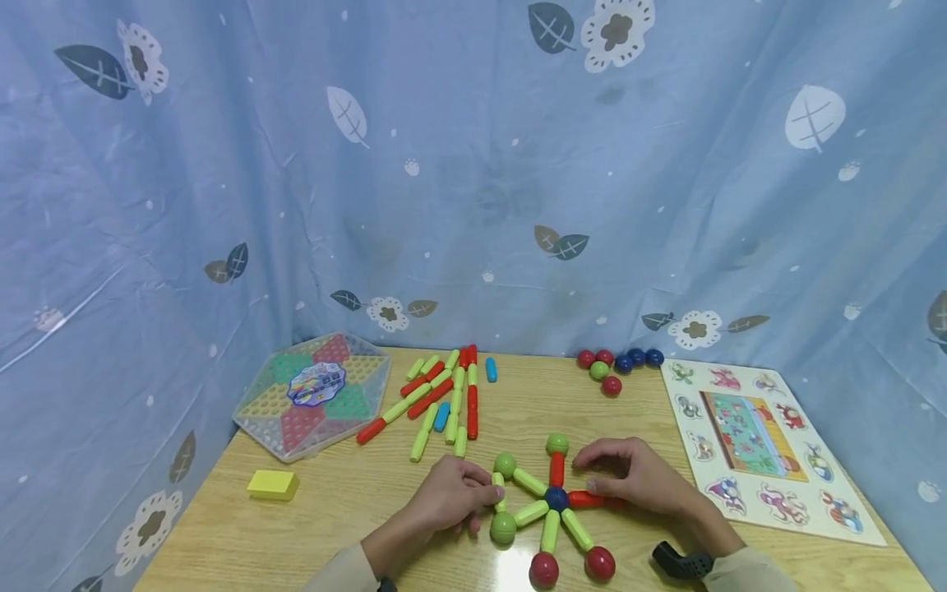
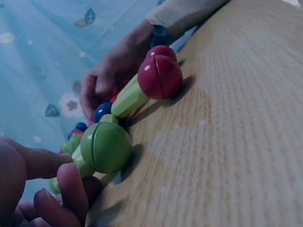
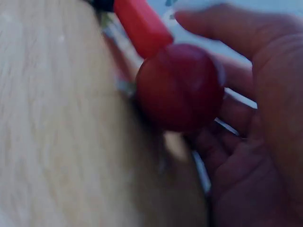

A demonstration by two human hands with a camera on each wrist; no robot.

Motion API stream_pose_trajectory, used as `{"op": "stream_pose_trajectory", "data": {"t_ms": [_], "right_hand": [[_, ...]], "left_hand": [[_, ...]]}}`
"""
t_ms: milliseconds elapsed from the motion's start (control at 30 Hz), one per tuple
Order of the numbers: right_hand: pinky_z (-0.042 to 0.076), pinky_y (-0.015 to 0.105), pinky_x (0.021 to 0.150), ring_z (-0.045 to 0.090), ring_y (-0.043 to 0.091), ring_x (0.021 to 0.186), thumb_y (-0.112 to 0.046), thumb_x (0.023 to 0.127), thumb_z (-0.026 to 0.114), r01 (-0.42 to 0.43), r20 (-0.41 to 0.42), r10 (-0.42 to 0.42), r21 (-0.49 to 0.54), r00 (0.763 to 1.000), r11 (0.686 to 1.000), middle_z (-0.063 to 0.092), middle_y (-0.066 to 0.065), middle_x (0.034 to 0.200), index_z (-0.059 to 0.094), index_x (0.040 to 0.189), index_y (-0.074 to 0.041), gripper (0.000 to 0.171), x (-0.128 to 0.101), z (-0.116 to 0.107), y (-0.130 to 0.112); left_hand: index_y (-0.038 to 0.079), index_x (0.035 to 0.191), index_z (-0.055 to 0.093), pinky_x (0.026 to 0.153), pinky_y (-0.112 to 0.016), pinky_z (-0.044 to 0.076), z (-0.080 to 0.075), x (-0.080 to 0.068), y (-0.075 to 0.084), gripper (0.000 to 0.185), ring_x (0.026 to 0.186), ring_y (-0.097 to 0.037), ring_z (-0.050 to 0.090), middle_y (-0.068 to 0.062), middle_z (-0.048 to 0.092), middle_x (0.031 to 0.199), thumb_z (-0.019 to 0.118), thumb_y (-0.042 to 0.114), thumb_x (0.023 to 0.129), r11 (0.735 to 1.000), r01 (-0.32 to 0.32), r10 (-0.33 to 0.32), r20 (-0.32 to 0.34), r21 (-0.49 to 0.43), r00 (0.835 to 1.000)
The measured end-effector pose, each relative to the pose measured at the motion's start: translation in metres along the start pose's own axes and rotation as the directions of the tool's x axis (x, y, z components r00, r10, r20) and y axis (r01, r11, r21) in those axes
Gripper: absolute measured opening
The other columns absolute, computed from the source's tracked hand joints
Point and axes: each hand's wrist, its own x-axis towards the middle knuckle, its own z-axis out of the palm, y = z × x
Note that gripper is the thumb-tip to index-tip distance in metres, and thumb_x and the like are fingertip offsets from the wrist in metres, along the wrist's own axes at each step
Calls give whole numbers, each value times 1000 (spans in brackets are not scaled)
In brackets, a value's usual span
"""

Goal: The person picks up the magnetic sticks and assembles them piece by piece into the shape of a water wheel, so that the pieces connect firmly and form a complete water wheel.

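From above, our left hand [image 1: 451, 496] pinches a green rod [image 1: 500, 496] of the star figure [image 1: 555, 498] near the table's [image 1: 333, 501] front edge, its spokes pointing outward. Left wrist: fingers [image 2: 71, 189] curl beside a green ball [image 2: 106, 147]. Right wrist: our right hand [image 3: 255, 142] cups a red ball [image 3: 180, 87] ending a red rod [image 3: 142, 26].

Home play corner: wooden table [image 1: 348, 501], toys, leaf-print curtain [image 1: 459, 181] backdrop.

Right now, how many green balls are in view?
4. Three are on the star: back, back-left, and front-left by the left hand. One lies loose farther back. The right hand may hide more.
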Motion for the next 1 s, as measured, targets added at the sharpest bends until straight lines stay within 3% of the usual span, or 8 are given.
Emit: {"op": "stream_pose_trajectory", "data": {"t_ms": [133, 300, 467, 633, 733, 833, 933, 1000], "right_hand": [[52, 24, 105, 67, 12, 120, -23, 96, 87, 67, 84, -62, -64, 995, 996, 77, -2, 127, 80, 125, -21, 29, 0, 3, -5], [52, 27, 103, 66, 16, 117, -23, 94, 89, 144, 78, -136, -111, 988, 983, 78, 0, 123, 82, 112, -23, 19, 0, 7, -7], [52, 27, 102, 66, 16, 117, -21, 96, 87, 150, 68, -143, -112, 987, 982, 77, 2, 123, 82, 106, -26, 13, -2, 8, -7], [52, 27, 103, 66, 14, 117, -24, 95, 88, 127, 66, -119, -127, 991, 984, 77, -2, 123, 82, 106, -29, 13, 1, 7, -6], [52, 26, 102, 67, 13, 116, -24, 95, 87, 142, 65, -134, -126, 989, 982, 78, -2, 122, 82, 106, -28, 13, 2, 7, -7], [53, 25, 102, 69, 14, 114, -21, 95, 87, 155, 37, -151, -118, 988, 981, 79, 0, 119, 83, 107, -26, 14, 2, 8, -7], [52, 20, 103, 71, 11, 114, -21, 94, 89, 130, -53, -141, -168, 989, 977, 79, -2, 119, 83, 109, -26, 17, 1, 10, -7], [51, 17, 104, 71, 11, 116, -23, 92, 91, 92, -142, -128, -235, 982, 968, 79, -3, 121, 83, 111, -27, 21, 1, 11, -7]], "left_hand": [[6, 110, 79, 41, -20, 37, 3, 2, 3, 22, 47, -8, 57, -6, 79, 76, 84, 23, 98, 1000, -13, 12, 15, 25, 1000], [8, 103, 80, 42, -20, 35, 9, 5, 6, 17, 46, -8, 57, -7, 76, 72, 85, 22, 97, 995, -62, 60, 24, 84, 998], [7, 104, 79, 43, -21, 34, 12, 7, 7, 19, 46, -9, 57, -8, 74, 68, 85, 23, 97, 991, -79, 78, 13, 109, 997], [7, 108, 72, 49, -25, 42, 11, 3, 7, 26, 50, -11, 61, -5, 74, 77, 85, 26, 97, 988, -75, 78, -14, 138, 997], [8, 113, 67, 58, -29, 50, 13, 3, 6, 32, 64, -14, 65, -1, 73, 80, 84, 30, 97, 961, -125, 147, -70, 248, 987], [6, 131, 64, 81, -39, 58, 15, 5, 6, 45, 94, -20, 71, -1, 75, 97, 80, 32, 98, 912, -199, 254, -114, 359, 960], [7, 146, 61, 101, -47, 54, 17, 8, 7, 53, 114, -22, 66, -5, 73, 124, 76, 31, 101, 868, -267, 337, -102, 419, 936], [9, 146, 64, 100, -44, 54, 18, 10, 7, 49, 111, -19, 64, -7, 70, 131, 75, 28, 102, 852, -288, 359, -87, 437, 929]]}}
